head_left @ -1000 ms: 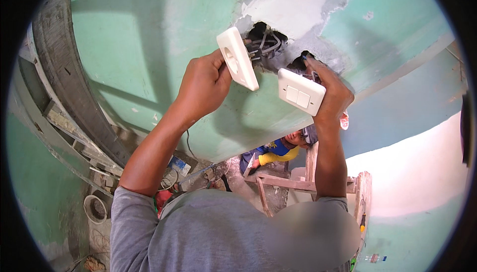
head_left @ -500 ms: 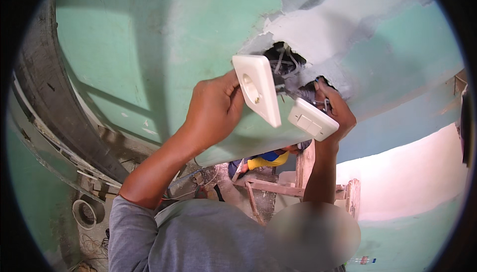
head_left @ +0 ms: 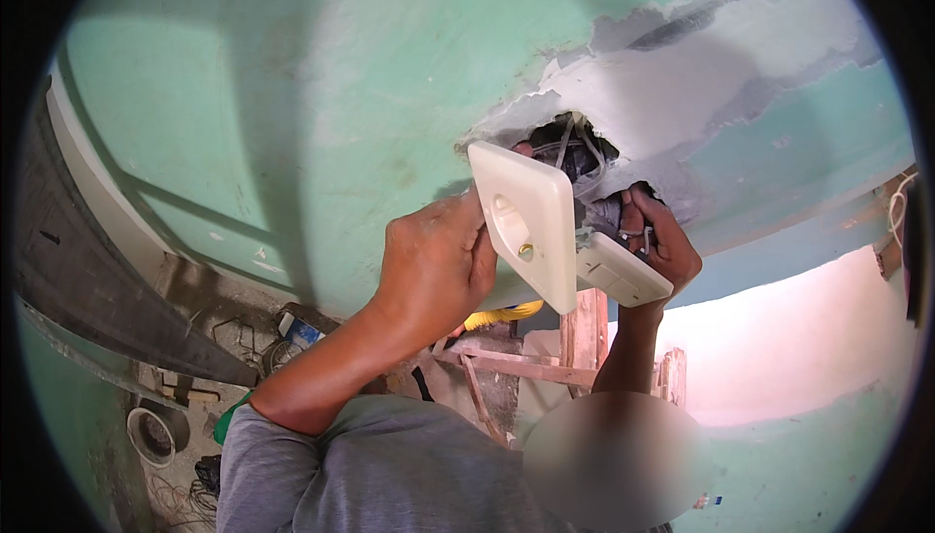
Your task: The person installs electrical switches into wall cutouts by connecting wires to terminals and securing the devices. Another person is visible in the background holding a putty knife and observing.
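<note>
Socket plate [head_left: 529,223] and switch plate [head_left: 623,274], centre of the frame, before a green wall [head_left: 380,85].
A person's left hand [head_left: 436,258] grips the socket plate's left edge; the right hand [head_left: 672,246], fingers curled at a hole [head_left: 641,188] behind the switch plate, has an unclear grip.

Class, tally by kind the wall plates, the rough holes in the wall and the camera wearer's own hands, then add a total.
Socket plate: 1
Switch plate: 1
Wall holes: 2
Wearer's hands: 2
Total: 6
</note>
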Available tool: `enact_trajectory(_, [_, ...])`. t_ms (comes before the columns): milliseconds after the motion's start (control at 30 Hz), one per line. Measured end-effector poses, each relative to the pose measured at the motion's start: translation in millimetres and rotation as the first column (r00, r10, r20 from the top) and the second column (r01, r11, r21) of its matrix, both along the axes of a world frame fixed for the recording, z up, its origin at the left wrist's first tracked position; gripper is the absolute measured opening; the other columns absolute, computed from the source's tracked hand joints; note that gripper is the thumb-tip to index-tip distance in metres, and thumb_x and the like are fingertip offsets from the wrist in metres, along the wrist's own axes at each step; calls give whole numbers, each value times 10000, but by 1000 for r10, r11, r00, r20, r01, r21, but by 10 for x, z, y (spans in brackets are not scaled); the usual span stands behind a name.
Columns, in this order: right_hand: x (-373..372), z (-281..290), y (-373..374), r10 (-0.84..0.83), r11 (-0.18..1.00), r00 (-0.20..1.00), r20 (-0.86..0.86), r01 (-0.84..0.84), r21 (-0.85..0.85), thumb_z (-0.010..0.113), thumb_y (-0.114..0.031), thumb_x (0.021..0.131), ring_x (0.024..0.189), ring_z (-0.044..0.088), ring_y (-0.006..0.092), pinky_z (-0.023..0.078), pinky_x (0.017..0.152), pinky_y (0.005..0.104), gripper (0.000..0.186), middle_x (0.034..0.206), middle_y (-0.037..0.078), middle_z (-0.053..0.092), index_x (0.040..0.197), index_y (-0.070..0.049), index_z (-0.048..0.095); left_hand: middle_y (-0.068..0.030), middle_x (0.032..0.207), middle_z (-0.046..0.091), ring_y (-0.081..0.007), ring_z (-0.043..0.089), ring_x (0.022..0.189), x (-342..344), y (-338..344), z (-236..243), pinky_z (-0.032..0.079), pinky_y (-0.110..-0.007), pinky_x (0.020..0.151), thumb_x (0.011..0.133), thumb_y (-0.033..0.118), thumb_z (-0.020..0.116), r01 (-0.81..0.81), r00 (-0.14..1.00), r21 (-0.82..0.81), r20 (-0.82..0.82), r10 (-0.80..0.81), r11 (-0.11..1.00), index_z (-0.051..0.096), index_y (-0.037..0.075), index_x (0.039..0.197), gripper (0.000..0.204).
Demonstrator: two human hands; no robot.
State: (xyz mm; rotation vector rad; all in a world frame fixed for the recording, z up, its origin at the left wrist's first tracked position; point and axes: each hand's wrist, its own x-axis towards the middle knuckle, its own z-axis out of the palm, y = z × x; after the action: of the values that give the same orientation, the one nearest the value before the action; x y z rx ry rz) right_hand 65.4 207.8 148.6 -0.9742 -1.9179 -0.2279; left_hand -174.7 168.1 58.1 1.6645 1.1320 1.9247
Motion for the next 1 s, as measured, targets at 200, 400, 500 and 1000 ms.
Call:
enact_trajectory(200, [21, -14, 19, 31, 999, 1000, 0, -31, 19, 556, 235, 825, 771, 734, 143, 592, 644, 257, 511, 971, 152, 809, 1221, 32, 808, -153, 1173, 797, -352, 787, 857, -74, 27, 41, 619, -375, 778, 863, -96, 634, 4, 993, -53, -115, -10, 999, 680, 63, 1437, 597])
enact_trajectory(400, [106, -42, 36, -7, 1000, 1000, 6, 7, 6, 615, 212, 797, 748, 721, 117, 571, 640, 243, 520, 913, 108, 803, 1218, -7, 825, -174, 842, 707, -407, 708, 737, -46, -24, 113, 567, -478, 650, 835, -37, 701, -43, 990, -2, -135, 42, 999, 721, 56, 1208, 385])
enact_trajectory(500, [-7, 66, -35, -19, 1000, 998, 55, 18, 18, 632, 191, 864, 834, 755, 141, 605, 708, 259, 438, 972, 127, 822, 1208, -3, 822, -163, 1090, 773, -334, 762, 803, -90, -25, 133, 596, -387, 753, 798, -76, 685, -38, 987, -37, -156, 32, 999, 741, 50, 1288, 509])
enact_trajectory(1000, [123, -19, 73, 61, 994, 996, 59, -67, 90, 720, 12, 816, 698, 747, 226, 572, 657, 309, 415, 860, 95, 778, 1211, -69, 816, -116, 999, 819, -322, 799, 853, 30, 140, 279, 616, -364, 782, 782, -21, 808, -102, 982, 36, -158, 106, 994, 721, 135, 1425, 667])
